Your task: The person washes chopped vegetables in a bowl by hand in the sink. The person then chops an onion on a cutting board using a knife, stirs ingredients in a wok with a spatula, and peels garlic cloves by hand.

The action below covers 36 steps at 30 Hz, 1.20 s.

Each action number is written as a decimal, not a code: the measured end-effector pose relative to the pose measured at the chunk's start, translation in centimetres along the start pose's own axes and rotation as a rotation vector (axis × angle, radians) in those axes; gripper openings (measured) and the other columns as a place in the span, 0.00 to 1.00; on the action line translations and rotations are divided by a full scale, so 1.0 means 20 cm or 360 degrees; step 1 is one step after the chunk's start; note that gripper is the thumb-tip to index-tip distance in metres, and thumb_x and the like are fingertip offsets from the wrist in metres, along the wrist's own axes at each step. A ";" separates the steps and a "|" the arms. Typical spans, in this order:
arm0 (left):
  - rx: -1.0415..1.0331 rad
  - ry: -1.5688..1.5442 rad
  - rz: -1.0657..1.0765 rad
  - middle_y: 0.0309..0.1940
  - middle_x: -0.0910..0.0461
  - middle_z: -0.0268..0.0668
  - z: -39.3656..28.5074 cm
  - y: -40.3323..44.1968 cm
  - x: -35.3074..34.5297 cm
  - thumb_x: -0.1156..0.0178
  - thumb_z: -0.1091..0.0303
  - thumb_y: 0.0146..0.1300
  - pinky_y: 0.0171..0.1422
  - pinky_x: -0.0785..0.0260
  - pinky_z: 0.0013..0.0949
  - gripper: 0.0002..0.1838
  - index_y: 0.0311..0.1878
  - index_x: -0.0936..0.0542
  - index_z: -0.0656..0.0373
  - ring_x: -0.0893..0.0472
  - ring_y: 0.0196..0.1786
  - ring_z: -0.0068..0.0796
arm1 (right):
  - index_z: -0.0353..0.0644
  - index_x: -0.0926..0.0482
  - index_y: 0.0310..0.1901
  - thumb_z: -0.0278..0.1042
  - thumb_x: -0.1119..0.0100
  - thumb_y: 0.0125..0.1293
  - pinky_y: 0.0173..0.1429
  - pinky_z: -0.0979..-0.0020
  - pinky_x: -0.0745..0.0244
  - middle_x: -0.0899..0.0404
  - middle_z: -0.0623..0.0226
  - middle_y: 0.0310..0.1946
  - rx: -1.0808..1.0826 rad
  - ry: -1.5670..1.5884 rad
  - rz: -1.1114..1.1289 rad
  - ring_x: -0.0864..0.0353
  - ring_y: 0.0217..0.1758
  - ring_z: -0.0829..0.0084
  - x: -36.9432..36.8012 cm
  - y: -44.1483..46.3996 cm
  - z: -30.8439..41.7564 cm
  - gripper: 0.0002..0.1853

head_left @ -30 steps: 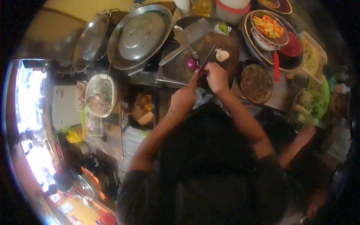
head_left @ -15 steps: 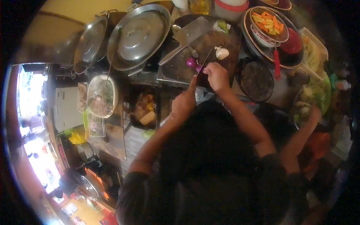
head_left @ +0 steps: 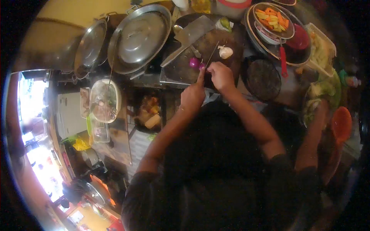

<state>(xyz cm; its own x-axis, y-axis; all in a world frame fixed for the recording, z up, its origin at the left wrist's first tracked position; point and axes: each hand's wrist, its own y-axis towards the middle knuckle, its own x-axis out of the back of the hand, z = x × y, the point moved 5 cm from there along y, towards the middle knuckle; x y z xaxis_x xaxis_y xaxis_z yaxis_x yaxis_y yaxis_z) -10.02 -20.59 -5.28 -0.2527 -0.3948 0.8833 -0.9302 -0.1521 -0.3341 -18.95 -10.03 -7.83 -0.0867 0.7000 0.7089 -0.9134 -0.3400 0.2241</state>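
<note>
My left hand point(head_left: 192, 94) is closed on a knife point(head_left: 213, 54), its index finger stretched along the handle end, and the thin blade points up and away over the round wooden chopping board point(head_left: 231, 40). My right hand point(head_left: 221, 77) is closed in a pinch beside the blade, on a purple onion point(head_left: 202, 66) partly hidden by the fingers. Another purple onion piece point(head_left: 194, 62) lies just left of it. Beyond the right hand sits a white garlic bulb point(head_left: 225, 52). A cleaver point(head_left: 196, 29) and a spoon point(head_left: 195, 50) rest at the board's left side.
A large lidded pan point(head_left: 140, 42) stands left. Right of the board are a strainer of cut carrots point(head_left: 273, 21) with a red handle and a dark round pan point(head_left: 263, 81). Another person's arm point(head_left: 311, 134) reaches into a bowl of greens point(head_left: 322, 94), near an orange scoop point(head_left: 341, 123).
My hands stay close together at the onion, the knife shifted slightly. At the right, the other person's arm reaches further into the greens, and the orange scoop now shows clearly.
</note>
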 end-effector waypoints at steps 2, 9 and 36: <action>-0.0030 -0.0097 0.0059 0.24 0.21 0.52 0.00 -0.01 0.05 0.54 0.70 0.59 0.36 0.29 0.55 0.37 0.72 0.53 0.38 0.20 0.27 0.55 | 0.40 0.25 0.29 0.21 0.44 0.52 0.38 0.62 0.27 0.24 0.58 0.28 0.0050 0.0057 -0.0083 0.22 0.34 0.54 0.00 -0.01 -0.01 0.03; -0.0013 0.0006 0.0080 0.25 0.21 0.52 0.06 -0.11 -0.01 0.54 0.69 0.61 0.34 0.29 0.54 0.38 0.72 0.55 0.37 0.20 0.28 0.53 | 0.40 0.26 0.30 0.21 0.44 0.54 0.38 0.61 0.27 0.24 0.57 0.29 0.0119 0.0105 -0.0025 0.23 0.34 0.54 0.00 -0.02 -0.02 0.03; -0.0133 -0.0329 -0.0474 0.36 0.21 0.53 0.33 -0.27 -0.01 0.53 0.68 0.63 0.33 0.29 0.54 0.30 0.69 0.43 0.39 0.21 0.31 0.55 | 0.43 0.25 0.46 0.33 0.30 0.47 0.53 0.62 0.29 0.25 0.59 0.48 0.0000 -0.0101 0.0362 0.26 0.50 0.56 0.06 0.03 0.09 0.23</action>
<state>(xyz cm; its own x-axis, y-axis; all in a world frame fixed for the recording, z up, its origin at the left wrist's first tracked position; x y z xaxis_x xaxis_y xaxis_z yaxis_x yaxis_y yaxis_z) -3.10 -25.73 -5.84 0.0833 -0.5201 0.8500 -0.9755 -0.2168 -0.0371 -18.89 -10.47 -5.61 -0.2648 0.5644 0.7819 -0.8731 -0.4845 0.0540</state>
